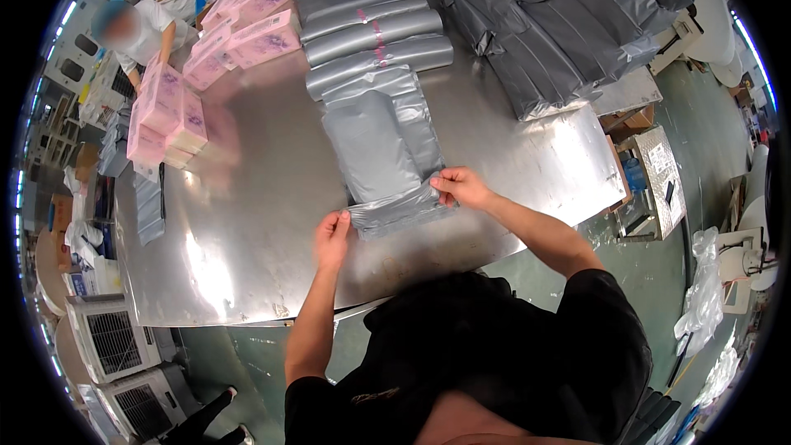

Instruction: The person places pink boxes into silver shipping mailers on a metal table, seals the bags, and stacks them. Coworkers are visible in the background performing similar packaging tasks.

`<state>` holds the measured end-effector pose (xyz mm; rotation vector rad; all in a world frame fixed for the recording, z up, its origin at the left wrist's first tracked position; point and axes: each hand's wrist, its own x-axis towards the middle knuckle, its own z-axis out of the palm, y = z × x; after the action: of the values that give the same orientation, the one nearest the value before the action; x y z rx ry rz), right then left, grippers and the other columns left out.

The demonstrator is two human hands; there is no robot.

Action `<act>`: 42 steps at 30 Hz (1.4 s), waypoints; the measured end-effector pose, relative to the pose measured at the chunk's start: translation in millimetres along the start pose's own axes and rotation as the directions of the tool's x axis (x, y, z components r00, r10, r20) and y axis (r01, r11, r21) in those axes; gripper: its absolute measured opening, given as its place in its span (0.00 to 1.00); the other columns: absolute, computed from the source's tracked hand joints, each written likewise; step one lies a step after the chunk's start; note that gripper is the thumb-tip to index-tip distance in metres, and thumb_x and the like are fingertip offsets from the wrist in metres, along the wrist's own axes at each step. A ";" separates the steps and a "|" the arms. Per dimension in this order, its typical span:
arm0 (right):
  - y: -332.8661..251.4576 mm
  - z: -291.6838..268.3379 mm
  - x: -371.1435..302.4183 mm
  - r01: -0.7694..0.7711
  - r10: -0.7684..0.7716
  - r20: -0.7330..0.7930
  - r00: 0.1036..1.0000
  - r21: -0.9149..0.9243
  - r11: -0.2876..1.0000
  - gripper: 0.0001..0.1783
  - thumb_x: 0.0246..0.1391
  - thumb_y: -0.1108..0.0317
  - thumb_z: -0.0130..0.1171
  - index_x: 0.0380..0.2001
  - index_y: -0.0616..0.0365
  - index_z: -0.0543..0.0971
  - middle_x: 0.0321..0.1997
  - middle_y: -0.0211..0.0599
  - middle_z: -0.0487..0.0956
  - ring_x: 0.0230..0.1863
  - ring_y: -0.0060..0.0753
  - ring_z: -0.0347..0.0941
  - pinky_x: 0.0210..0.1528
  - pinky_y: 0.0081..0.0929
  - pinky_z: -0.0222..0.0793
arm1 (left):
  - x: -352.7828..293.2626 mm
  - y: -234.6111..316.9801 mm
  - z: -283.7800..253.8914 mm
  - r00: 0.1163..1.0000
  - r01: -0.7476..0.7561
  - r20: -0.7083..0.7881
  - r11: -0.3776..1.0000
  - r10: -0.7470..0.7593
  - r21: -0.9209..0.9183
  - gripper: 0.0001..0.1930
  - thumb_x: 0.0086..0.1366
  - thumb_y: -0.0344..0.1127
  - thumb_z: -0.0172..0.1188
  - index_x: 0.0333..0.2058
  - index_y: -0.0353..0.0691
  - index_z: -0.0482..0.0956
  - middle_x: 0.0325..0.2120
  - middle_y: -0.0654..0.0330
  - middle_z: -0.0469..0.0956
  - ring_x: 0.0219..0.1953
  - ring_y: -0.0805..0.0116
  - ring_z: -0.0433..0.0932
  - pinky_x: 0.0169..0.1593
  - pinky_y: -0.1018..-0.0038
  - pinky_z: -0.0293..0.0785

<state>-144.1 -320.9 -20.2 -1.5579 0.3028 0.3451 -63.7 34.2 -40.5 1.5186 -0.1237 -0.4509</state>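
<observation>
A grey plastic mailing bag lies flat on the metal table in front of me, with its near end toward my body. My left hand pinches the left corner of that near end between thumb and fingers. At the opposite corner, my right hand grips the edge of the bag the same way. The near strip of the plastic is stretched and wrinkled between both hands. Beyond the bag, a row of overlapping grey plastic bundles with pink marks down the middle runs toward the far side.
The metal table reaches past both my arms. Large grey wrapped packs are piled at the far right. Pink boxes stand at the left, where a co-worker touches them. A grey bag hangs near the left edge.
</observation>
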 end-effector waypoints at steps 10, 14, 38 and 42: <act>-51.2 41.3 -2.6 -0.108 0.108 0.006 0.994 -0.011 0.994 0.28 0.55 0.68 0.73 0.55 0.59 0.70 0.41 0.38 0.78 0.23 0.20 0.69 0.18 0.23 0.60 | 1.0 33.9 0.5 0.968 0.251 0.031 0.966 -0.249 -0.068 0.27 0.72 0.37 0.63 0.66 0.43 0.67 0.51 0.60 0.76 0.47 0.73 0.76 0.46 0.72 0.76; -72.1 99.6 -18.0 -0.187 0.174 0.246 0.954 0.028 0.982 0.47 0.52 0.68 0.75 0.70 0.55 0.58 0.60 0.47 0.74 0.42 0.31 0.78 0.32 0.31 0.76 | -57.0 31.9 -52.9 0.975 0.220 0.138 0.869 -0.176 -0.443 0.40 0.71 0.38 0.64 0.76 0.50 0.52 0.71 0.54 0.59 0.69 0.65 0.63 0.67 0.66 0.65; -47.4 238.6 94.3 0.157 0.046 0.378 0.925 -0.486 0.860 0.26 0.65 0.53 0.63 0.62 0.52 0.76 0.49 0.34 0.86 0.48 0.34 0.83 0.51 0.32 0.77 | 160.1 206.3 -286.1 0.936 -0.139 0.047 0.245 0.350 0.960 0.40 0.58 0.45 0.73 0.67 0.42 0.67 0.67 0.42 0.64 0.67 0.42 0.65 0.65 0.49 0.68; -69.1 221.3 70.0 -0.111 0.223 0.294 0.930 -0.352 0.929 0.27 0.65 0.52 0.64 0.62 0.50 0.76 0.50 0.30 0.85 0.49 0.27 0.81 0.53 0.27 0.76 | 352.5 213.8 -230.5 0.865 -0.279 0.270 -0.041 0.422 0.959 0.41 0.56 0.36 0.72 0.68 0.46 0.64 0.69 0.48 0.63 0.71 0.47 0.61 0.70 0.51 0.63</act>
<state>-58.5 -96.9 13.7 -1.7722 0.1191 0.8188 383.8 120.1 84.0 2.8173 -0.9317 0.3349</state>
